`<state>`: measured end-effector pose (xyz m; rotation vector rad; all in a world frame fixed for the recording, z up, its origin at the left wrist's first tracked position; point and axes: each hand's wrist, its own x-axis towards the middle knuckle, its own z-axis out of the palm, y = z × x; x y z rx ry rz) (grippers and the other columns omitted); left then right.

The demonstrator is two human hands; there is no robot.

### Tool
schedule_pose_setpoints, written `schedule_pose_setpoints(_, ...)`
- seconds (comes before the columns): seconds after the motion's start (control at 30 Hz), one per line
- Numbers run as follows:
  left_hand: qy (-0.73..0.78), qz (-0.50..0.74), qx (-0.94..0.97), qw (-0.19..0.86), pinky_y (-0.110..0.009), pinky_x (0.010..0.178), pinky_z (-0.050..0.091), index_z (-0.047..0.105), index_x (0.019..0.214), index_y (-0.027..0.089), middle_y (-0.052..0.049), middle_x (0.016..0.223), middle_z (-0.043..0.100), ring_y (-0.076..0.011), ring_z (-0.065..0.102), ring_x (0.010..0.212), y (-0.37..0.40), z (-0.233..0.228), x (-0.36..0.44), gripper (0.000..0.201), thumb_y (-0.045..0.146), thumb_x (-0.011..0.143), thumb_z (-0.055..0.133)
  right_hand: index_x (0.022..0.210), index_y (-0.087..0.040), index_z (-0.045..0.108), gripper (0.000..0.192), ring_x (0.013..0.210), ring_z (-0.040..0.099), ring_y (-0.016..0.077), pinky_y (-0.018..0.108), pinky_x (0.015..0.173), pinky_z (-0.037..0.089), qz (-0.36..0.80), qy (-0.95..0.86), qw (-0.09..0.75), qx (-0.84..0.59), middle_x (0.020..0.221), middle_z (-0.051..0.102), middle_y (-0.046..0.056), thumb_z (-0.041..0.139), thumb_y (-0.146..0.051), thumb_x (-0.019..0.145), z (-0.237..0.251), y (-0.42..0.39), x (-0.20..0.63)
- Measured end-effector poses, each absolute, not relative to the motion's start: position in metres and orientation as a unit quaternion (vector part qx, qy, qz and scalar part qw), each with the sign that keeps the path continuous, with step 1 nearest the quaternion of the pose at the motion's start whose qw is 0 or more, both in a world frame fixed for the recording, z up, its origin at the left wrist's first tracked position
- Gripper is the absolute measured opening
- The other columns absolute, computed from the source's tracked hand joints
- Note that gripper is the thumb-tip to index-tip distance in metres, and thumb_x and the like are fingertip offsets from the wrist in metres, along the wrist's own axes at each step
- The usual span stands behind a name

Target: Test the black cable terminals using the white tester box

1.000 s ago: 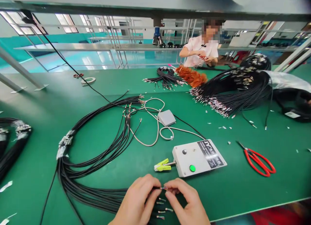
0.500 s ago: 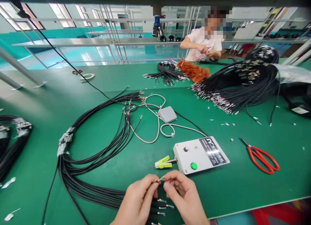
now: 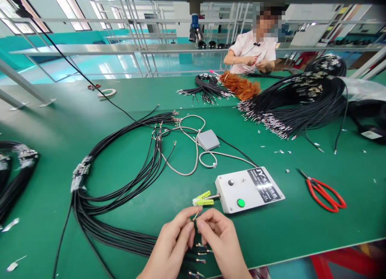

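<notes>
- The left hand (image 3: 173,247) and the right hand (image 3: 221,241) meet near the front edge of the green table (image 3: 45,122). Both are pinched narrow on the stripped tip of one thin black insulated wire (image 3: 195,217), thumb and forefinger of each closed on it from either side.
- That tip stands just in front of the yellow-green plastic clip (image 3: 202,199), apart from it. The clip sticks out of the left side of the white metal tester box with a green button (image 3: 249,189).
- Under the hands lie the other ends of the looped bundle of black wires (image 3: 120,190), which sweeps back toward the middle of the table and is taped at its left bend.
- Judged from its look, the wire is light and limp: it will sag and follow the fingers. The bare strands look fine and easily splayed or bent, so a gentle pinch suits them.
- The best hold seems to be on the insulation just behind the bare end, where the sleeve gives grip and the tip stays steady.
- Red-handled scissors (image 3: 324,190) lie toward the right edge. A grey foot pedal (image 3: 208,139) on a pale cord sits mid-table.
- At the far edge a person in a white shirt (image 3: 252,54) works beside more black wire bundles.
</notes>
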<state>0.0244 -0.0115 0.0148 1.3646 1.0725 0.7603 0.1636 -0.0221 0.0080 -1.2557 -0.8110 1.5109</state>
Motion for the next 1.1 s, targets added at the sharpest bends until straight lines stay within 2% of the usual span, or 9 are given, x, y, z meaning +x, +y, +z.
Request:
schedule_pose_setpoints(0.1, 0.445, 0.334, 0.523, 0.646, -0.019, 0.043, 0.028, 0.062, 0.105, 0.020, 0.003, 0.071, 0.047, -0.0070, 0.036, 0.048, -0.009, 0.020, 0.026, 0.031, 0.046, 0.093, 0.052, 0.069, -0.016, 0.057, 0.050, 0.049, 0.042, 0.0070, 0.020, 0.049, 0.040, 0.621, -0.341, 0.479, -0.518, 0.057, 0.053, -0.003, 0.073, -0.063, 0.068, 0.010, -0.023, 0.163)
schedule_pose_setpoints(0.23, 0.447, 0.376, 0.484, 0.652, -0.017, 0.039, 0.026, 0.063, 0.089, 0.019, -0.001, 0.098, 0.049, 0.0002, 0.039, 0.043, -0.006, 0.021, 0.027, 0.029, 0.048, 0.086, 0.064, 0.068, -0.017, 0.055, 0.045, 0.049, 0.041, 0.0075, 0.020, 0.049, 0.040, 0.613, -0.361, 0.462, -0.529, 0.057, 0.048, -0.005, 0.070, -0.059, 0.072, 0.010, -0.026, 0.165)
schedule_pose_setpoints(0.33, 0.483, 0.397, 0.461, 0.630, -0.017, 0.035, 0.020, 0.061, 0.081, 0.017, 0.000, 0.093, 0.050, 0.0013, 0.036, 0.037, -0.007, 0.016, 0.028, 0.030, 0.047, 0.086, 0.063, 0.070, -0.017, 0.056, 0.034, 0.053, 0.045, 0.0092, 0.022, 0.052, 0.041, 0.568, -0.419, 0.451, -0.547, 0.060, 0.051, -0.004, 0.063, -0.048, 0.082, 0.008, -0.029, 0.169)
schedule_pose_setpoints(0.5, 0.511, 0.393, 0.565, 0.515, -0.020, 0.056, 0.042, 0.062, 0.073, 0.017, 0.000, 0.070, 0.056, -0.0128, 0.052, 0.063, -0.008, 0.013, 0.031, 0.024, 0.036, 0.088, 0.061, 0.074, -0.019, 0.059, 0.024, 0.062, 0.052, 0.0121, 0.023, 0.058, 0.043, 0.422, -0.565, 0.422, -0.570, 0.071, 0.057, 0.000, 0.052, -0.033, 0.092, 0.008, -0.034, 0.184)
schedule_pose_setpoints(0.7, 0.516, 0.359, 0.519, 0.578, -0.019, 0.043, 0.027, 0.057, 0.075, 0.017, 0.006, 0.058, 0.043, -0.0084, 0.034, 0.048, 0.000, 0.015, 0.030, 0.028, 0.042, 0.086, 0.059, 0.112, -0.020, 0.058, 0.019, 0.072, 0.061, 0.0176, 0.030, 0.069, 0.044, 0.185, -0.735, 0.339, -0.558, 0.094, 0.067, 0.005, 0.053, -0.026, 0.095, 0.015, -0.033, 0.197)
schedule_pose_setpoints(0.8, 0.497, 0.347, 0.567, 0.557, -0.020, 0.048, 0.035, 0.056, 0.074, 0.018, 0.003, 0.063, 0.051, -0.0104, 0.042, 0.052, 0.000, 0.017, 0.029, 0.024, 0.035, 0.089, 0.056, 0.093, -0.021, 0.063, 0.011, 0.072, 0.060, 0.0191, 0.031, 0.064, 0.037, 0.101, -0.797, 0.275, -0.528, 0.083, 0.067, 0.002, 0.052, -0.022, 0.096, 0.022, -0.027, 0.195)
schedule_pose_setpoints(0.9, 0.476, 0.332, 0.662, 0.473, -0.024, 0.061, 0.044, 0.058, 0.075, 0.019, -0.001, 0.071, 0.058, -0.0148, 0.054, 0.064, -0.003, 0.018, 0.026, 0.022, 0.027, 0.093, 0.049, 0.077, -0.021, 0.062, 0.028, 0.064, 0.056, 0.0165, 0.032, 0.060, 0.030, 0.055, -0.838, 0.242, -0.486, 0.070, 0.063, -0.001, 0.045, -0.017, 0.099, 0.030, -0.022, 0.198)
schedule_pose_setpoints(1.0, 0.473, 0.334, 0.710, 0.400, -0.025, 0.068, 0.046, 0.060, 0.078, 0.020, -0.001, 0.075, 0.061, -0.0161, 0.057, 0.069, -0.002, 0.018, 0.022, 0.021, 0.024, 0.095, 0.047, 0.084, -0.021, 0.064, 0.024, 0.071, 0.057, 0.0171, 0.032, 0.065, 0.031, 0.030, -0.833, 0.253, -0.491, 0.077, 0.067, 0.000, 0.046, -0.019, 0.099, 0.039, -0.014, 0.209)
schedule_pose_setpoints(1.1, 0.501, 0.331, 0.690, 0.404, -0.025, 0.064, 0.045, 0.058, 0.078, 0.020, 0.000, 0.072, 0.060, -0.0155, 0.057, 0.066, 0.004, 0.018, 0.021, 0.021, 0.025, 0.095, 0.047, 0.099, -0.020, 0.065, 0.008, 0.090, 0.059, 0.0200, 0.034, 0.076, 0.034, -0.008, -0.825, 0.235, -0.514, 0.098, 0.072, 0.002, 0.060, -0.023, 0.093, 0.044, 0.003, 0.216)
